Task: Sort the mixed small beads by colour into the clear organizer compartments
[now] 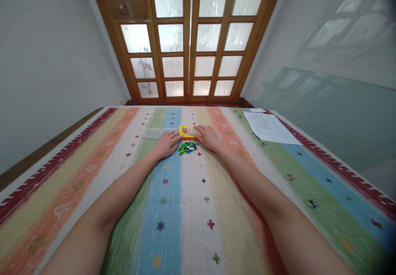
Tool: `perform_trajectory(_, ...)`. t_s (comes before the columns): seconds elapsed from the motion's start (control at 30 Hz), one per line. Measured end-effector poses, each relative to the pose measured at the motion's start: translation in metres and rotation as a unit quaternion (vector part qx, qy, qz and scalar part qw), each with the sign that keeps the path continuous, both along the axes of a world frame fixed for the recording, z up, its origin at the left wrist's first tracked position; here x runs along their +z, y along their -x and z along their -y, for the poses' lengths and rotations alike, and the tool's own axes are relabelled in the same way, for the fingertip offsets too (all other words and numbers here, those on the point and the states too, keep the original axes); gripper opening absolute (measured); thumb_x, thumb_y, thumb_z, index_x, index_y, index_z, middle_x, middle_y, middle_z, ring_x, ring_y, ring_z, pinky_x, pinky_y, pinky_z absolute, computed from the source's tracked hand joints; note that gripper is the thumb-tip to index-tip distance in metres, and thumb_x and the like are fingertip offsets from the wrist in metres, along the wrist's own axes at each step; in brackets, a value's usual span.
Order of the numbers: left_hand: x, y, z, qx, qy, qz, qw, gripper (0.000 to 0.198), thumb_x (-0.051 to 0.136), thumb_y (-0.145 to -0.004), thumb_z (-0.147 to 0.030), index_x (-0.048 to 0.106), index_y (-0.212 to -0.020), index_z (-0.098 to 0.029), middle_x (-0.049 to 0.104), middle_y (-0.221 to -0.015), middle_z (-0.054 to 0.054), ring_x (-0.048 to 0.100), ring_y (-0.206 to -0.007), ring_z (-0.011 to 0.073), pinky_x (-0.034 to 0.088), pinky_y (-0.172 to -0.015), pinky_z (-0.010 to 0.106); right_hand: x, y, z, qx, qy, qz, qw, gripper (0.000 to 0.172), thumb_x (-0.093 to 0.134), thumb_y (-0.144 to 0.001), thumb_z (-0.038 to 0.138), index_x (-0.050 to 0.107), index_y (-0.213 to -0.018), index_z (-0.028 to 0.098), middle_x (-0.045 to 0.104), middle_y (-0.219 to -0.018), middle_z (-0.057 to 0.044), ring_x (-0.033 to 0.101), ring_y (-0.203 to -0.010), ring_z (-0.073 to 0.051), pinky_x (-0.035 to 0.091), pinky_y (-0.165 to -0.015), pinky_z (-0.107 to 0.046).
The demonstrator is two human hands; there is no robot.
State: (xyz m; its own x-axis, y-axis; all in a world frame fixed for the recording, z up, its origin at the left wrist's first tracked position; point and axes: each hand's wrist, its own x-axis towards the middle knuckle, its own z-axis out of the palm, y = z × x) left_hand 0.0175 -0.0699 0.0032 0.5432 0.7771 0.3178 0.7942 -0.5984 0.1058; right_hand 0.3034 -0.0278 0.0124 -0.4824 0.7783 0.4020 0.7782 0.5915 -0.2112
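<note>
A small yellow box point(185, 129) with printing on its top lies flat on the table, held between my two hands at its ends. My left hand point(167, 144) is at its left end, fingertips against the edge. At the right end, the fingers of my right hand point(208, 137) reach over the corner. Just in front of the box, on the near side, is a loose pile of small toy bricks point(187, 148) in green, blue, white and other colours. Left of the box, partly behind my left hand, lies a clear plastic tray or lid point(151, 133).
A striped, patterned cloth point(192, 209) covers the table. Printed paper sheets point(270, 127) lie at the far right. Beyond the far edge stand wooden doors with glass panes point(188, 40); a glass-like panel point(328, 114) is against the right wall.
</note>
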Motion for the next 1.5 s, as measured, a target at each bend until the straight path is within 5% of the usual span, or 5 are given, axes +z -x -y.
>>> perform_trajectory(0.33, -0.006, 0.005, -0.003, -0.007, 0.004, -0.009, 1.0, 0.053, 0.05, -0.099, -0.037, 0.049, -0.152, -0.029, 0.044, -0.161, 0.007, 0.039, -0.149, 0.0283, 0.027, -0.125, 0.053, -0.006, -0.096, -0.034, -0.037, 0.047, -0.203, 0.977, 0.058, 0.061, -0.093, 0.039, 0.048, -0.148, 0.024, 0.062, -0.141, -0.012, 0.067, -0.112, -0.028, 0.055, -0.099, -0.047)
perform_trajectory(0.6, -0.008, 0.002, -0.005, -0.004, -0.004, 0.001, 1.0, 0.053, 0.051, -0.099, -0.038, 0.05, -0.15, -0.028, 0.045, -0.161, 0.008, 0.039, -0.148, 0.0293, 0.027, -0.125, 0.053, -0.024, -0.193, -0.016, -0.024, 0.134, -0.09, 0.987, 0.054, 0.061, -0.09, 0.04, 0.053, -0.142, 0.024, 0.068, -0.131, -0.012, 0.068, -0.114, -0.029, 0.055, -0.101, -0.046)
perform_trajectory(0.8, -0.009, 0.002, -0.005, -0.006, -0.004, 0.011, 1.0, 0.053, 0.052, -0.098, -0.037, 0.05, -0.15, -0.028, 0.045, -0.161, 0.008, 0.04, -0.148, 0.0293, 0.027, -0.125, 0.053, -0.018, -0.165, -0.008, 0.008, 0.035, -0.023, 0.999, 0.072, 0.065, -0.09, 0.051, 0.045, -0.153, 0.024, 0.041, -0.161, -0.014, 0.038, -0.149, -0.033, 0.035, -0.121, -0.054)
perform_trajectory(1.1, -0.009, 0.003, -0.005, 0.008, 0.004, -0.002, 1.0, 0.052, 0.051, -0.099, -0.038, 0.05, -0.15, -0.03, 0.042, -0.163, 0.007, 0.039, -0.148, 0.0295, 0.026, -0.125, 0.056, -0.021, -0.108, -0.018, -0.058, 0.043, 0.057, 0.996, 0.062, 0.062, -0.094, 0.05, 0.052, -0.149, 0.021, 0.059, -0.144, -0.015, 0.057, -0.13, -0.034, 0.044, -0.112, -0.051)
perform_trajectory(1.5, -0.006, -0.002, -0.005, 0.08, -0.007, -0.015, 0.997, 0.056, 0.05, -0.098, -0.044, 0.048, -0.15, -0.025, 0.043, -0.161, 0.01, 0.041, -0.146, 0.0297, 0.028, -0.124, 0.05, -0.018, -0.114, -0.015, -0.091, 0.028, 0.05, 0.994, 0.058, 0.064, -0.094, 0.05, 0.055, -0.144, 0.022, 0.065, -0.136, -0.014, 0.061, -0.123, -0.033, 0.046, -0.105, -0.047)
